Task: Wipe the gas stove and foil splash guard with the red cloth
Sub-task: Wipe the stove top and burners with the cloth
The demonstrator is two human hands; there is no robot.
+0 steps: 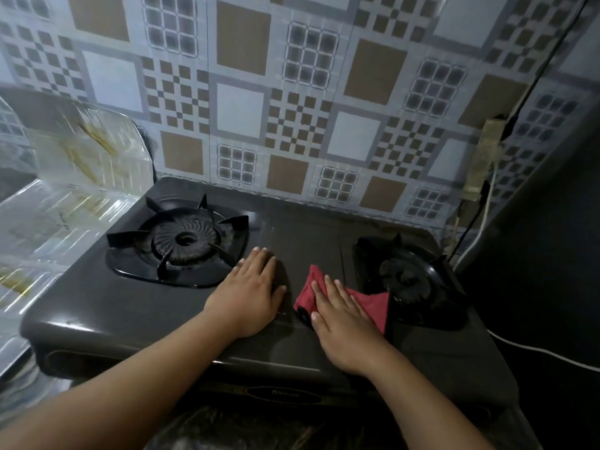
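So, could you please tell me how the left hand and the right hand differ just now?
The left hand rests bare on the stove top; the right hand presses the red cloth. The left lies near the left burner, the right beside the right burner. Both are flat, fingers straight.

The gas stove point(130, 306) is the bearing surface here, dark and glossy, its back edge close to the patterned wall. On its top, left burner point(181, 241) near the back-left corner, right burner point(406, 280) toward the right edge. Between them, the left hand point(250, 293) lies flat on the bare middle strip, and the red cloth point(373, 303) is spread just beside it, pressed under the right hand point(344, 323), its far corner reaching the right burner's tray.
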